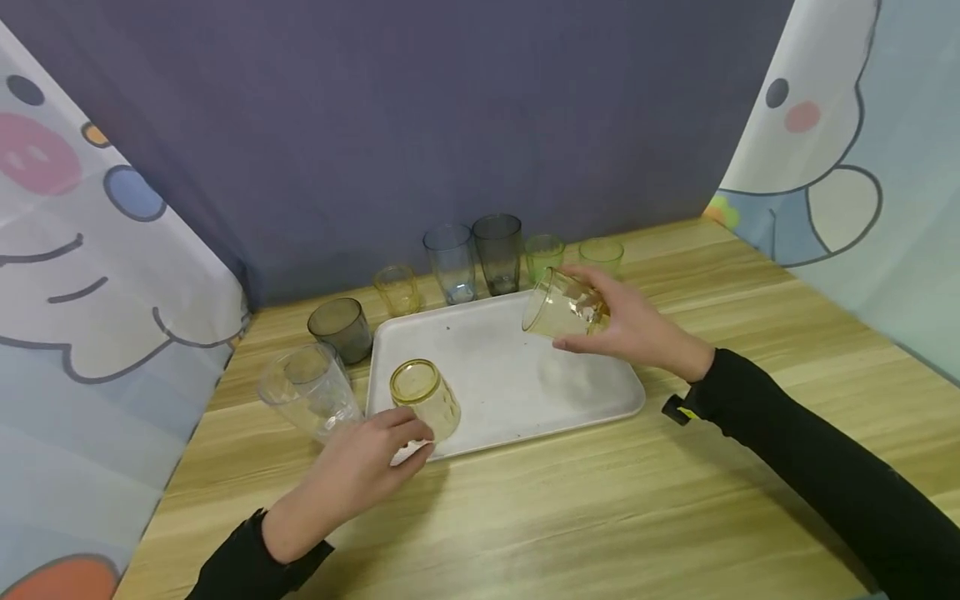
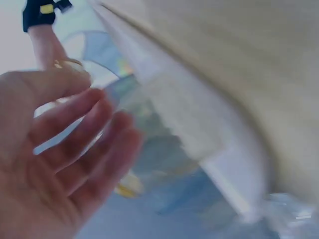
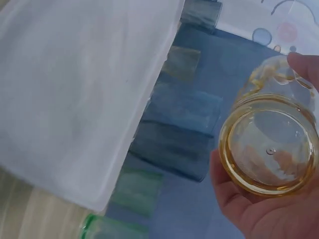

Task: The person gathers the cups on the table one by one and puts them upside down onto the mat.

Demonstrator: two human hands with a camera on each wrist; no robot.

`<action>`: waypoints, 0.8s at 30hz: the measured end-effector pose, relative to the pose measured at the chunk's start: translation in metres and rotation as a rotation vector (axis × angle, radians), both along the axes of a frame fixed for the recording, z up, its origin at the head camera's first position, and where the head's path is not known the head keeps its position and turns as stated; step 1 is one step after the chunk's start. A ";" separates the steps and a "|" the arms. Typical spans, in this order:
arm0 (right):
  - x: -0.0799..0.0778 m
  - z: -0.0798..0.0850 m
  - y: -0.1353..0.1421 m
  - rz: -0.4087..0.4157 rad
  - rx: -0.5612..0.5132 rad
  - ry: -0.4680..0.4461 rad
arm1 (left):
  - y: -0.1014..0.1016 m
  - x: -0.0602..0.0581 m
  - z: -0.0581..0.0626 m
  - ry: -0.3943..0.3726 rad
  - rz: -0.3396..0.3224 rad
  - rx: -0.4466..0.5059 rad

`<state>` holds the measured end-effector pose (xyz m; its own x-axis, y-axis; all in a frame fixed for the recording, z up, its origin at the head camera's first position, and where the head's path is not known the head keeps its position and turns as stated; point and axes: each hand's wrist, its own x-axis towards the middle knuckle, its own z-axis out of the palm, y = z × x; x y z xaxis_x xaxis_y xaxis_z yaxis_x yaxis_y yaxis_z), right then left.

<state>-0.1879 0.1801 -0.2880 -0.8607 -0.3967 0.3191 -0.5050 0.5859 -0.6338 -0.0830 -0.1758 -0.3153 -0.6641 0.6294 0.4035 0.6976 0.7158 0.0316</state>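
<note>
The left hand (image 1: 360, 467), fingers loosely curved, holds nothing; whether it touches the pale-yellow glass tumbler (image 1: 429, 398) is unclear. That tumbler already stands upside down on the white rectangular tray (image 1: 495, 358). Behind, upright tinted glasses (image 1: 498, 258) stand on the wood-grain counter (image 1: 570, 500). Rightward, a second pale-yellow glass tumbler (image 1: 558, 308), tilted above the tray, not yet set down, is gripped by the right hand (image 1: 637, 325).

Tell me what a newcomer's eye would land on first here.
Probably the tilted yellow glass that the right hand holds up over the right part of the white tray. Next, perhaps, comes the second yellow glass on the tray's left part, with the left hand close by it. Behind the tray, the tall dark glass stands out beside a tall bluish glass.
</note>
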 end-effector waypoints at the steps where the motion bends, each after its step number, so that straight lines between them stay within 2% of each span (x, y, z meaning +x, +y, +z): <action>1: 0.001 0.001 -0.002 0.004 0.007 -0.009 | 0.007 0.000 0.007 0.041 -0.033 0.015; 3: 0.005 0.003 -0.007 0.018 0.023 -0.024 | 0.022 -0.002 0.021 0.137 -0.116 0.035; 6: 0.011 0.003 -0.014 0.067 0.038 -0.060 | 0.047 -0.006 0.042 0.291 -0.204 -0.003; 9: 0.016 0.003 -0.019 0.118 0.041 -0.084 | 0.073 -0.016 0.056 0.422 -0.222 -0.113; 11: 0.018 0.000 -0.021 0.130 0.049 -0.079 | 0.090 -0.025 0.060 0.469 -0.216 -0.200; 14: 0.020 -0.002 -0.022 0.147 0.059 -0.051 | 0.113 -0.039 0.061 0.488 -0.178 -0.323; 17: 0.020 -0.003 -0.024 0.146 0.077 -0.025 | 0.130 -0.049 0.058 0.475 -0.098 -0.445; 21: 0.019 -0.004 -0.025 0.139 0.047 -0.066 | 0.147 -0.052 0.049 0.557 0.040 -0.620; 24: 0.016 -0.005 -0.024 0.163 -0.021 -0.101 | 0.154 -0.052 0.044 0.637 0.093 -0.640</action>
<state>-0.1714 0.1565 -0.2925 -0.8139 -0.5275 0.2436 -0.5250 0.4880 -0.6973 -0.1352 -0.0214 -0.2708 -0.4939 0.8147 0.3038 0.3852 0.5182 -0.7636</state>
